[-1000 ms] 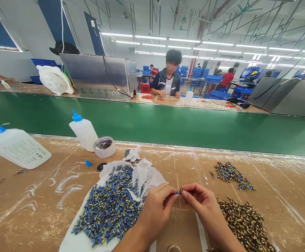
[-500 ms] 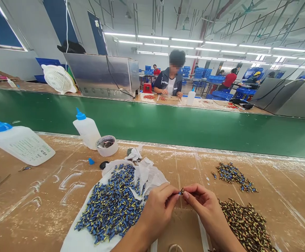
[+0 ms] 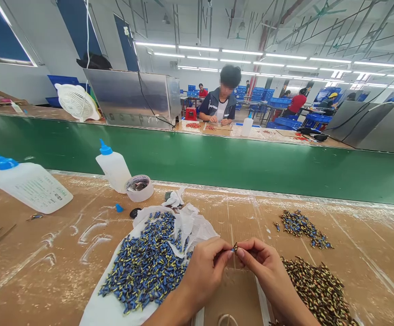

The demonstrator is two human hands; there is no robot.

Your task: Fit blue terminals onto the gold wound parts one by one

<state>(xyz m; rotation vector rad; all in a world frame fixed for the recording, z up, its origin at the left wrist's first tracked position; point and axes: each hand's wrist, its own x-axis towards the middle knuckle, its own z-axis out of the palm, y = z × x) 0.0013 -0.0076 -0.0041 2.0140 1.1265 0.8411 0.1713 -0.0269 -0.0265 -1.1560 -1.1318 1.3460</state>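
Note:
My left hand (image 3: 205, 269) and my right hand (image 3: 263, 265) meet fingertip to fingertip low in the middle of the view. Together they pinch a tiny blue-and-brown part (image 3: 234, 247) between thumbs and forefingers. Left of my left hand, a heap of small blue and yellow parts (image 3: 145, 265) lies on a white plastic sheet (image 3: 193, 226). By my right wrist lies a pile of dark brown and yellow parts (image 3: 319, 290). A smaller mixed pile of blue and brown parts (image 3: 301, 226) sits further out on the right.
Two white bottles with blue caps (image 3: 113, 168) (image 3: 29, 184), a tape roll (image 3: 139, 188) and a crumpled tissue (image 3: 174, 198) stand on the brown worktable (image 3: 64, 253). A green conveyor belt (image 3: 251, 163) runs behind. Across it a person (image 3: 221, 102) sits beside a metal box (image 3: 132, 97) and a white fan (image 3: 76, 102).
My hands keep pinching the same small part in nearly the same place. The view has shifted slightly, so the bottles appear a little further right.

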